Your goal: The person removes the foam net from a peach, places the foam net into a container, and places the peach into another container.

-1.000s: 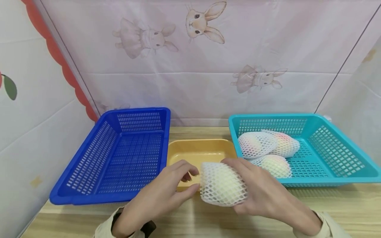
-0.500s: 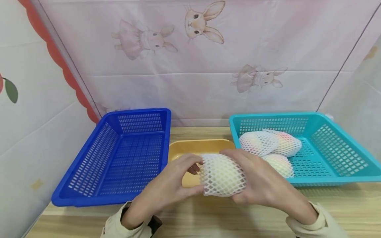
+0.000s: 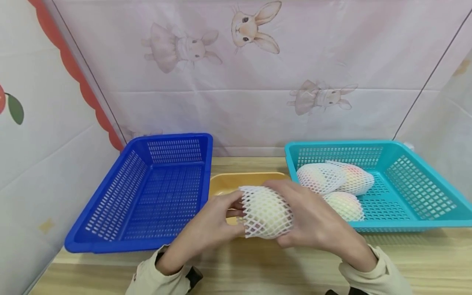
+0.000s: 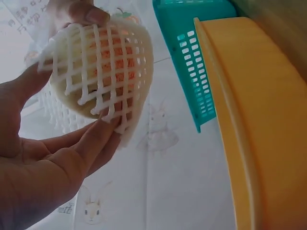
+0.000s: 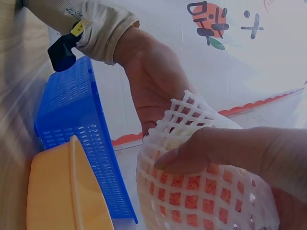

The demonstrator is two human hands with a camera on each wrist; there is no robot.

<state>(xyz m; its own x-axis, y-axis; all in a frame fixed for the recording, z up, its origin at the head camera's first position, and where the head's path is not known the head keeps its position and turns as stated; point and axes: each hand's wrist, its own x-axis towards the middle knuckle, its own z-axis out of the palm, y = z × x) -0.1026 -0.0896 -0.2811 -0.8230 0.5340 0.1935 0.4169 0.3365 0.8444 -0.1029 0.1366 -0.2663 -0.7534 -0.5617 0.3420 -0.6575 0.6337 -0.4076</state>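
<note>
A pale yellow-green fruit in a white foam net (image 3: pixel 267 213) is held up over the table, close in front of the yellow tray. My right hand (image 3: pixel 313 215) grips it from the right, thumb pressed on the netting in the right wrist view. Thumb and fingers of my left hand (image 3: pixel 212 221) pinch the net's open left edge. In the left wrist view the fruit (image 4: pixel 79 103) shows yellow at that opening and reddish through the mesh. Its far end is hidden by the right palm.
The blue basket (image 3: pixel 79 241) stands at left, the yellow tray (image 3: pixel 250 177) in the middle. At right the teal basket (image 3: pixel 413 223) holds several netted fruits (image 3: pixel 321 178). A printed rabbit curtain (image 3: pixel 250 123) rises behind the wooden table (image 3: pixel 254 270).
The netted fruit has moved left and slightly up with my right hand. My left fingers have closed in from beside the net onto its open edge.
</note>
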